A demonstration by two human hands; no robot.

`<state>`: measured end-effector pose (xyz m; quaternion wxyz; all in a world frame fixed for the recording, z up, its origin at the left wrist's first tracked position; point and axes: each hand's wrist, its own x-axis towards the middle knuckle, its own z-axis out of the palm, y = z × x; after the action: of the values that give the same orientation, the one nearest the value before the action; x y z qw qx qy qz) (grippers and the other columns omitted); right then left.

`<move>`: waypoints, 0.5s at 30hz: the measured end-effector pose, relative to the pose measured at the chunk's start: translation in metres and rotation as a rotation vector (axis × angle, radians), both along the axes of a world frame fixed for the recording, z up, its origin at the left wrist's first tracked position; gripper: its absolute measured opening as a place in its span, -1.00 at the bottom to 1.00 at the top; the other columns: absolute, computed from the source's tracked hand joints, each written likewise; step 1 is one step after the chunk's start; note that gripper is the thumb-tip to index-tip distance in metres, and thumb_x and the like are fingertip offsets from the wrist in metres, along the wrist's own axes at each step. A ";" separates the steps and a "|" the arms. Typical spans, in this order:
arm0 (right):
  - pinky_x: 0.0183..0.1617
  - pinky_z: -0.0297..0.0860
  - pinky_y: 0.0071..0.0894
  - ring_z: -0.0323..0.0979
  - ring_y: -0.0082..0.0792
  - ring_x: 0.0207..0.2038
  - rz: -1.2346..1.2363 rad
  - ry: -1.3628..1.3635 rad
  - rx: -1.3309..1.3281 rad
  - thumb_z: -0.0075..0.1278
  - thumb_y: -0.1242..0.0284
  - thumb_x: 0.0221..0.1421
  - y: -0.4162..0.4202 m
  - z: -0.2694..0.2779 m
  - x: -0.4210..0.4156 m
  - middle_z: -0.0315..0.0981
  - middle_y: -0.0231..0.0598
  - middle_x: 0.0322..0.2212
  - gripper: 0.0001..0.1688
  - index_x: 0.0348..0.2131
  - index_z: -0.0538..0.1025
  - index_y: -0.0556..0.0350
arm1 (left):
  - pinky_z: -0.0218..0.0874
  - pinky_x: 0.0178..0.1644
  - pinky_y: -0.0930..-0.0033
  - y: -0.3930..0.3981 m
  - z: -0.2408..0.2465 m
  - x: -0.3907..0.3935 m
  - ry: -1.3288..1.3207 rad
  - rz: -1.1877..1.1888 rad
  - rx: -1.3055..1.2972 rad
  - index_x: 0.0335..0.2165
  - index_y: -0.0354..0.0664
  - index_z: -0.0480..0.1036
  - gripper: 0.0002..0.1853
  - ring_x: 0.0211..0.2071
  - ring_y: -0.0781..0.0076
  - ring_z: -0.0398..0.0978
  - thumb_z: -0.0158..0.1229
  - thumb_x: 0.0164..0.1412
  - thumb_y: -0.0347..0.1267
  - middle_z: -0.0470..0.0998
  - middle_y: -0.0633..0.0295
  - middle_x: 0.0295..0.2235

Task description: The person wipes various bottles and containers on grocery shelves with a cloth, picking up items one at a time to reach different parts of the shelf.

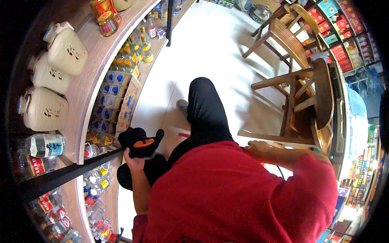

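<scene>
My left hand (pixel 135 160) grips a soft black item (pixel 138 138) with an orange patch, at the front edge of the shelving on the left. What kind of item it is, I cannot tell. To the right of my bent black-trousered leg (pixel 206 103) is my right hand (pixel 253 148), with its fingers curled. A bit of red shows beside those fingers, but whether they hold it is hidden. A short red strip (pixel 184 135) sticks out on the other side of the leg, above the pale tiled floor (pixel 194 65).
Wooden shelves (pixel 88 48) on the left carry ceramic jars (pixel 45 109), glass bottles (pixel 147 51) and a carton of blue-capped bottles (pixel 127 103). A black upright (pixel 70 170) crosses them. Wooden chairs (pixel 304 100) stand on the right, before shelves of red boxes (pixel 339 53).
</scene>
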<state>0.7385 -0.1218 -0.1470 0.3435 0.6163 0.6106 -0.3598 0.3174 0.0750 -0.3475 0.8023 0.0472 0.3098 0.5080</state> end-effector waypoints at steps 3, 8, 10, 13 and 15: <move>-0.17 0.41 -0.17 0.34 -0.26 -0.08 0.082 -0.099 0.047 -0.15 0.34 0.06 -0.003 -0.015 0.001 0.43 -0.21 -0.25 -0.71 -0.19 0.48 -0.11 | 0.01 0.16 0.09 0.004 -0.011 0.002 -0.041 -0.012 -0.004 0.03 -0.13 0.26 -0.45 0.03 0.20 0.27 -0.01 0.05 -0.18 0.35 0.21 -0.02; -0.20 0.41 -0.23 0.34 -0.29 -0.09 0.206 -0.127 -0.102 -0.08 0.32 0.01 0.002 -0.062 0.006 0.46 -0.28 -0.28 -0.74 -0.28 0.52 -0.06 | 0.02 0.16 0.09 0.004 -0.011 0.007 -0.071 -0.047 0.051 0.03 -0.16 0.25 -0.48 0.03 0.18 0.28 -0.07 0.09 -0.20 0.35 0.19 -0.01; -0.20 0.41 -0.23 0.37 -0.26 -0.12 0.174 -0.109 -0.148 -0.06 0.31 -0.01 0.003 -0.083 0.015 0.47 -0.26 -0.29 -0.74 -0.30 0.52 -0.03 | 0.01 0.16 0.08 -0.005 -0.015 0.005 0.131 -0.068 0.098 0.03 -0.16 0.25 -0.47 0.04 0.16 0.27 -0.06 0.09 -0.19 0.34 0.17 0.00; -0.20 0.41 -0.22 0.40 -0.23 -0.16 0.092 -0.109 -0.203 -0.02 0.30 -0.05 0.009 -0.101 0.028 0.48 -0.23 -0.31 -0.72 -0.32 0.53 0.03 | -0.02 0.18 0.08 -0.012 -0.009 0.001 0.009 0.002 -0.009 0.02 -0.17 0.27 -0.45 0.07 0.16 0.23 -0.04 0.06 -0.17 0.31 0.15 0.03; -0.20 0.40 -0.22 0.42 -0.20 -0.18 0.037 -0.128 -0.226 0.01 0.30 -0.07 0.012 -0.100 0.034 0.49 -0.21 -0.32 -0.71 -0.33 0.53 0.07 | -0.03 0.18 0.07 -0.010 0.002 -0.002 -0.054 0.026 -0.213 0.02 -0.17 0.28 -0.44 0.08 0.16 0.21 -0.03 0.05 -0.16 0.30 0.15 0.03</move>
<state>0.7729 -0.1102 -0.2472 0.4556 0.5840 0.5544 -0.3796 0.3156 0.0650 -0.3456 0.8041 -0.0565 0.3408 0.4838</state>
